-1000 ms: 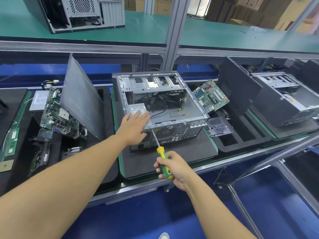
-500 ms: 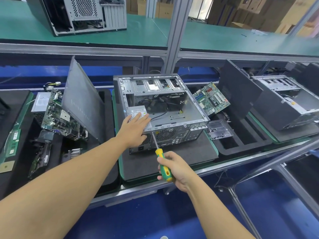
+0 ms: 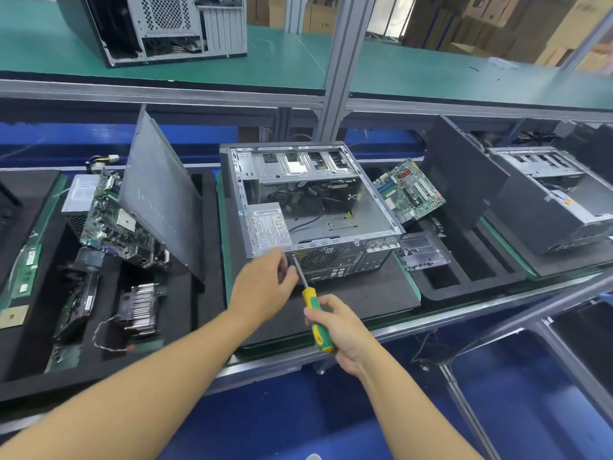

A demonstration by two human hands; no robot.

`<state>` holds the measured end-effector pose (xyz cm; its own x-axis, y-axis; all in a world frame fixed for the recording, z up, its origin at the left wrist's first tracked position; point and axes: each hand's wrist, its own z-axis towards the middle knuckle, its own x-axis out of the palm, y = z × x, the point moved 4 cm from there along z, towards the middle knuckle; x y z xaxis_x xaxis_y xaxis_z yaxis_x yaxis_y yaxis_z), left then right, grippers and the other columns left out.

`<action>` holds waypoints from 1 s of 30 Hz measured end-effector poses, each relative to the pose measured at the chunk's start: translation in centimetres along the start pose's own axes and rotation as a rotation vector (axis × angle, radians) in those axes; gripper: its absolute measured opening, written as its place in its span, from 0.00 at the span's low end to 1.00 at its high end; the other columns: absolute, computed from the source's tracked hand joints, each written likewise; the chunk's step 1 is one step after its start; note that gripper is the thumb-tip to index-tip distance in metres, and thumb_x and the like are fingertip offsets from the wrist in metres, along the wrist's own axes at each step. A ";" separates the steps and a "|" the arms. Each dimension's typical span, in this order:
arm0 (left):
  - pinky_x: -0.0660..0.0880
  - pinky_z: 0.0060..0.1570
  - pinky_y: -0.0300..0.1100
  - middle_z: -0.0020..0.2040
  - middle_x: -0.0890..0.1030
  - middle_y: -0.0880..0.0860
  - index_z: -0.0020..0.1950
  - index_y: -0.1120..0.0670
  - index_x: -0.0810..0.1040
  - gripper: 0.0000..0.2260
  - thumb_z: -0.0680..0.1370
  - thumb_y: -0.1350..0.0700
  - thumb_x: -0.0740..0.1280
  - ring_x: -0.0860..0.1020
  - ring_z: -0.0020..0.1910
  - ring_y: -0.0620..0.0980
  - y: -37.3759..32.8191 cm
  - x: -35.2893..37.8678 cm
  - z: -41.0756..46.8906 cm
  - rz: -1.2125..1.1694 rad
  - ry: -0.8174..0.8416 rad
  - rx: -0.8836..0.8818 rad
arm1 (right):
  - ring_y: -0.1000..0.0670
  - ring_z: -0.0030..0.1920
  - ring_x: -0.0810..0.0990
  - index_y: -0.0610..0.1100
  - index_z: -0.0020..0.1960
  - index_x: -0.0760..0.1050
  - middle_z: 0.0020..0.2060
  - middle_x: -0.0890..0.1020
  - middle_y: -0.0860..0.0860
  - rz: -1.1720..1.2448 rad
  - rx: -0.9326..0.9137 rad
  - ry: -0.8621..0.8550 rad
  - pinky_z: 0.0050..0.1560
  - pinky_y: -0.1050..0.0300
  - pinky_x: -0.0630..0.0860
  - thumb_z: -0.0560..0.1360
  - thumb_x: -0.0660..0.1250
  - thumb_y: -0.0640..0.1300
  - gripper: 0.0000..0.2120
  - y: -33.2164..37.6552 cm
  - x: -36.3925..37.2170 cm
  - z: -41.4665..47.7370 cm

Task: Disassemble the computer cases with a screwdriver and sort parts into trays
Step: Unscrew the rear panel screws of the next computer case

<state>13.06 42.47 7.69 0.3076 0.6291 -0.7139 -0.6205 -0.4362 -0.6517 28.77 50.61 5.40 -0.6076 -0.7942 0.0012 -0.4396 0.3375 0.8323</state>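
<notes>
Since a moment ago the left hand (image 3: 265, 287) has slid off the power supply (image 3: 270, 227) down to the rear panel; its grip is loosely curled by the screwdriver (image 3: 313, 307) tip, and whether it pinches anything cannot be told. Right hand (image 3: 341, 330) is wrapped tight on the handle. Computer case (image 3: 318, 207) lies open, mid-bench (image 3: 365, 293).

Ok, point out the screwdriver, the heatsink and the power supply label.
screwdriver (image 3: 317, 322), head view, on the yellow-green handle.
heatsink (image 3: 141, 305), head view, on the metal fins.
power supply label (image 3: 270, 227), head view, on the white sticker's middle.
</notes>
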 end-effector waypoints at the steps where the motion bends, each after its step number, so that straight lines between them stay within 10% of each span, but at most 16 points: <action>1: 0.72 0.36 0.46 0.37 0.78 0.47 0.41 0.49 0.72 0.17 0.74 0.35 0.60 0.76 0.37 0.51 0.2 1.2 -0.9 -0.138 0.149 -0.245 | 0.51 0.37 0.73 0.45 0.51 0.73 0.40 0.78 0.49 -0.006 -0.032 -0.022 0.32 0.57 0.70 0.78 0.69 0.41 0.06 0.1 -0.1 0.1; 5: 0.71 0.32 0.38 0.35 0.82 0.50 0.42 0.54 0.79 0.23 0.72 0.33 0.70 0.76 0.29 0.47 -1.3 4.5 -3.3 -0.763 0.601 -0.745 | 0.52 0.44 0.78 0.44 0.55 0.69 0.48 0.80 0.50 -0.013 -0.065 -0.021 0.31 0.59 0.73 0.77 0.69 0.38 0.11 0.2 0.5 0.0; 15: 0.80 0.41 0.42 0.46 0.85 0.59 0.50 0.62 0.81 0.04 0.79 0.62 0.69 0.81 0.40 0.51 -1.6 4.2 -3.4 -1.195 0.590 -0.798 | 0.49 0.27 0.74 0.40 0.53 0.77 0.34 0.78 0.45 0.277 0.222 0.102 0.22 0.62 0.64 0.83 0.52 0.55 0.22 -1.8 -0.5 -1.7; 18: 0.79 0.47 0.45 0.54 0.84 0.60 0.53 0.61 0.79 0.05 0.80 0.60 0.67 0.81 0.47 0.52 -1.9 4.2 -3.7 -1.309 0.657 -0.799 | 0.52 0.25 0.70 0.40 0.51 0.76 0.31 0.76 0.47 0.285 0.143 0.016 0.21 0.62 0.61 0.84 0.55 0.51 0.16 -1.8 -0.7 -1.6; 24: 0.79 0.35 0.39 0.35 0.81 0.54 0.45 0.60 0.80 0.07 0.73 0.58 0.74 0.81 0.33 0.46 -2.3 4.9 -3.8 -1.215 0.595 -0.815 | 0.53 0.32 0.74 0.44 0.53 0.71 0.46 0.76 0.47 0.204 -0.018 -0.054 0.25 0.59 0.70 0.79 0.69 0.49 0.10 -2.1 0.1 -2.2; 30: 0.80 0.53 0.50 0.53 0.85 0.60 0.60 0.65 0.76 0.10 0.79 0.69 0.64 0.85 0.50 0.54 -1.6 4.2 -3.9 -1.389 0.565 -0.814 | 0.50 0.28 0.74 0.43 0.55 0.75 0.34 0.77 0.46 0.369 0.182 0.030 0.22 0.61 0.65 0.82 0.58 0.58 0.19 -1.9 0.9 -2.9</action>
<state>18.22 43.31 4.70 0.5687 0.5802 0.5831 0.7609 -0.1019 -0.6408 30.97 47.76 5.38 -0.7276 -0.6171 0.2995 -0.3078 0.6839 0.6614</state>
